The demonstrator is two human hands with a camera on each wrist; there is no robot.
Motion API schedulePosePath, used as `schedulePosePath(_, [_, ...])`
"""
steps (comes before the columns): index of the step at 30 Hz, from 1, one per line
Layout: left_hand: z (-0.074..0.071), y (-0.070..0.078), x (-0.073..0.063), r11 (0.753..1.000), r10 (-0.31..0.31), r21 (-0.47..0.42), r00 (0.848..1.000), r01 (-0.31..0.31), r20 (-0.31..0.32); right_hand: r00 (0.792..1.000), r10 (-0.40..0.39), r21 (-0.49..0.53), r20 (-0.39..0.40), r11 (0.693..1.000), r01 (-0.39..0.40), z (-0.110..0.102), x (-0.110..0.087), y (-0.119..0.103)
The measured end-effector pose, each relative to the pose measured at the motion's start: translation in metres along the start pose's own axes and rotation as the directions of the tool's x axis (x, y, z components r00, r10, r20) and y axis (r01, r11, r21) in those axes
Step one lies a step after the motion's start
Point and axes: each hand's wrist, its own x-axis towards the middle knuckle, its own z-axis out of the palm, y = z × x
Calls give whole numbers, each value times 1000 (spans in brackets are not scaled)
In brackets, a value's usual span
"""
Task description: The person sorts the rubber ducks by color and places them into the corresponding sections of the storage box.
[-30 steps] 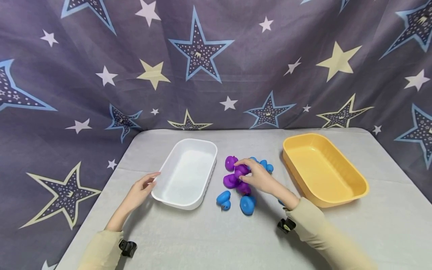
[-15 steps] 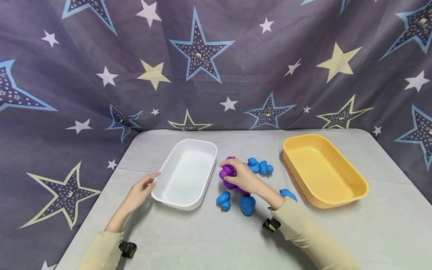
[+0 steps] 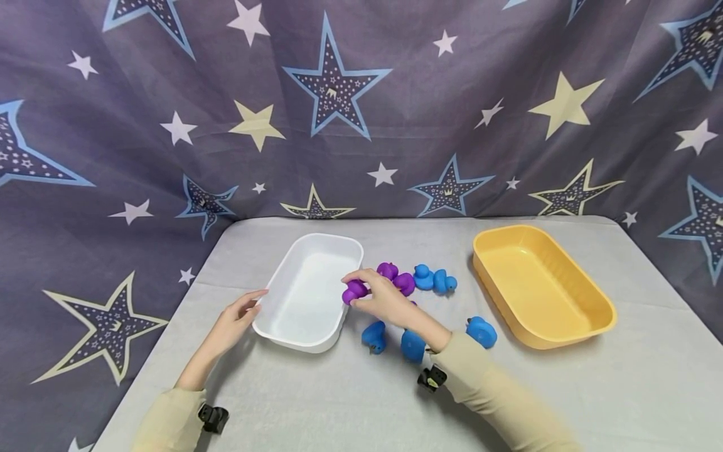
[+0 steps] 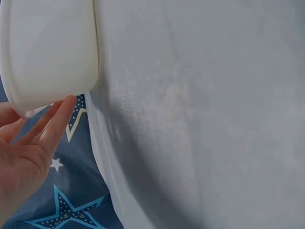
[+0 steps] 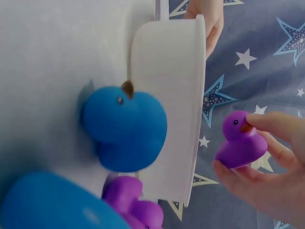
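Note:
My right hand (image 3: 383, 299) pinches a purple rubber duck (image 3: 354, 291) between thumb and fingers, just at the right rim of the white bin (image 3: 307, 289). In the right wrist view, that duck (image 5: 240, 143) shows its orange beak and dark eye, raised above the rim's height. My left hand (image 3: 233, 321) rests with extended fingers against the bin's left side, also visible in the left wrist view, where the fingers (image 4: 59, 121) lie along the wall. More purple ducks (image 3: 404, 284) sit behind my right hand, one mostly hidden beneath it.
Several blue ducks lie around: a pair at the back (image 3: 433, 279), one near the white bin (image 3: 373, 338), one by my right wrist (image 3: 413, 346) and one (image 3: 481, 332) beside the yellow bin (image 3: 542, 289). A star-patterned curtain (image 3: 361, 150) stands behind the grey-covered table.
My right hand has picked a purple duck from the pile and carried it left to the white bin's rim. More blue ducks are uncovered. My left hand stays put.

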Motion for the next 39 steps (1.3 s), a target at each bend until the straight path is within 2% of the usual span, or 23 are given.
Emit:
schedulePosePath(5, [0, 0, 0, 1000, 11, -7, 1000, -12, -8, 1000, -21, -6, 10, 1000, 21, 6, 5, -5])
schedulePosePath(13, [1, -2, -1, 1000, 18, -15, 1000, -18, -9, 999, -11, -13, 32, 1000, 11, 18, 12, -9])
schedulePosePath(18, [1, -2, -1, 999, 20, -27, 1000, -20, -8, 998, -18, 13, 56, 1000, 17, 24, 16, -11])
schedulePosePath(26, [1, -2, -1, 999, 27, -26, 1000, -27, -14, 995, -50, -4, 87, 999, 50, 32, 20, -13])
schedulePosePath(33, [2, -4, 0, 1000, 21, -15, 1000, -22, -11, 993, -39, -25, 116, 999, 42, 39, 23, -14])
schedulePosePath(39, [2, -3, 0, 1000, 23, -19, 1000, -23, -12, 990, -15, 7, 141, 1000, 15, 40, 23, -16])
